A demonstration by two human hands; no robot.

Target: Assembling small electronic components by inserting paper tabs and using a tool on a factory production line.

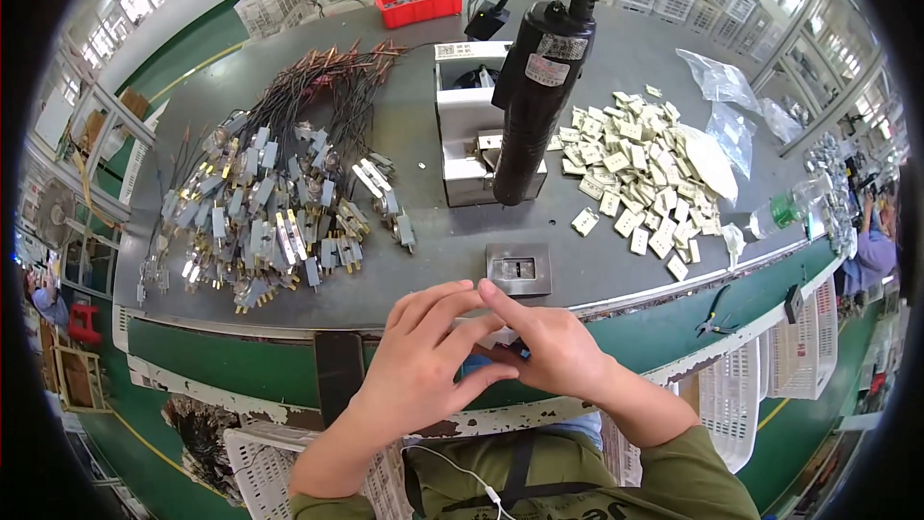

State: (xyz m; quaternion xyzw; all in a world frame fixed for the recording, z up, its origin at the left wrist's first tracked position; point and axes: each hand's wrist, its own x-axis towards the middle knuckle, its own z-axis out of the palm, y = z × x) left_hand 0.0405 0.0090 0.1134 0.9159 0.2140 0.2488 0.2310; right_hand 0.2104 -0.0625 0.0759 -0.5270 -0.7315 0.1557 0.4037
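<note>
At the table's front edge my two hands meet around a small white part (495,337), mostly hidden by the fingers. My left hand (423,361) is closed, its fingers curled over the part and its thumb beneath. My right hand (553,347) grips the same part from the other side, thumb against the left fingertips. Just beyond them sits a metal fixture block (534,284) with a rectangular recess. Above it hangs a black electric screwdriver (534,101), untouched, in front of a white and grey machine (462,135).
To the left lies a heap of grey wired components (260,193) with black leads. Cream plastic covers (630,169) are piled on the right, near clear bags (722,87). Pliers (714,318) and a bottle (778,214) lie at the right front. A red bin (420,5) stands at the back.
</note>
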